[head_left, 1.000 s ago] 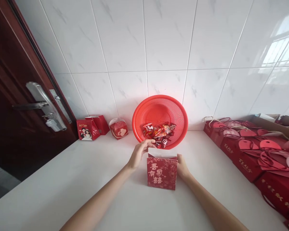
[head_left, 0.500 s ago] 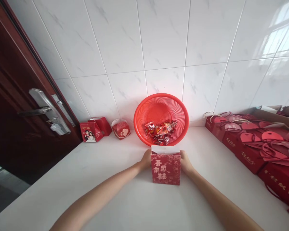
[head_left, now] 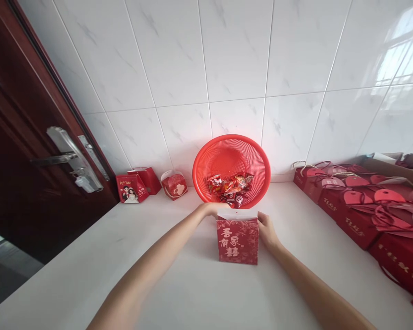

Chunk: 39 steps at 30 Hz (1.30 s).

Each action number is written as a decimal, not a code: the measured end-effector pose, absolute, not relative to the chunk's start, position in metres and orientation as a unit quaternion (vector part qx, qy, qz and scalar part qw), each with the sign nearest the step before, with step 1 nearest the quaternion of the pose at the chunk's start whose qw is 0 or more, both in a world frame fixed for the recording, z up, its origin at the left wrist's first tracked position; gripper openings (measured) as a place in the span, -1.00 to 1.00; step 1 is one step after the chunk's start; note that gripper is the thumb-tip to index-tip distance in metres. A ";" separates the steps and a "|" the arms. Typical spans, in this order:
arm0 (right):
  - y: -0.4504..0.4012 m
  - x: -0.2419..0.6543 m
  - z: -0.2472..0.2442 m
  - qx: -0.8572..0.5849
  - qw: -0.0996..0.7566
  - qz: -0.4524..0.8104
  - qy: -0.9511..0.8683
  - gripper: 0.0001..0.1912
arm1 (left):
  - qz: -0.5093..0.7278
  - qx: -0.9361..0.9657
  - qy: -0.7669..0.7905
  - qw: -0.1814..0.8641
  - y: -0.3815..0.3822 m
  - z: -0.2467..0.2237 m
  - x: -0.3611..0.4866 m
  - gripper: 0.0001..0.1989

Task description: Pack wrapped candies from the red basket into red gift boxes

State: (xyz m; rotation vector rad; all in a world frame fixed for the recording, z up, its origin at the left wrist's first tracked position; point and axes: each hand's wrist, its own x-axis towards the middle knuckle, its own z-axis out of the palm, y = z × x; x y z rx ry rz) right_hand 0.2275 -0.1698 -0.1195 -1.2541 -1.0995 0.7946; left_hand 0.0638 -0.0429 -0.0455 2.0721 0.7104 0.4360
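A red gift box [head_left: 238,241] with pale Chinese lettering stands upright on the white counter in front of me. Its top is open, and a white flap rises at the back. At its right side, my right hand [head_left: 267,231] grips the box, with some fingers hidden behind it. My left hand [head_left: 213,209] reaches behind the flap at the upper left, its fingers out of sight. Just beyond leans a red plastic basket [head_left: 206,158] against the wall, with wrapped candies [head_left: 232,187] gathered in its lower part.
Small red boxes [head_left: 133,189] and a rounded candy box [head_left: 174,185] stand at the back left by a dark door [head_left: 27,137]. Rows of red gift boxes [head_left: 351,220] with cord handles line the right side. A tiled wall [head_left: 179,59] closes off the back.
My left hand has moved up and inward, from the box's left side to behind its flap. My right hand stays at the right side. The box has hardly moved.
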 end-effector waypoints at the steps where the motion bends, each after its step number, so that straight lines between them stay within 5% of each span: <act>1: -0.169 0.228 -0.120 -0.543 0.605 0.339 -0.473 -0.64 | 0.141 0.838 0.284 0.444 -0.039 -0.039 0.066 -0.89; 3: -0.169 0.228 -0.120 -0.545 0.609 0.333 -0.470 -0.64 | 0.106 0.857 0.271 0.425 -0.034 -0.029 0.072 -0.95; 9: -0.168 0.227 -0.120 -0.547 0.615 0.326 -0.465 -0.68 | 0.202 0.898 0.298 0.254 -0.034 -0.030 0.087 -0.67; 15: -0.166 0.228 -0.120 -0.551 0.613 0.319 -0.468 -0.70 | 0.218 0.896 0.355 0.153 -0.028 -0.056 0.090 -0.18; 24: -0.164 0.229 -0.119 -0.547 0.615 0.332 -0.461 -0.70 | 0.312 0.846 0.383 0.198 -0.011 -0.075 0.088 -0.63; 33: -0.164 0.230 -0.119 -0.554 0.634 0.341 -0.418 -0.69 | 0.404 0.770 0.403 0.286 -0.012 -0.095 0.080 -0.66; 39: -0.156 0.239 -0.117 -0.550 0.659 0.359 -0.368 -0.38 | 0.411 0.759 0.408 0.298 -0.017 -0.094 0.079 -0.66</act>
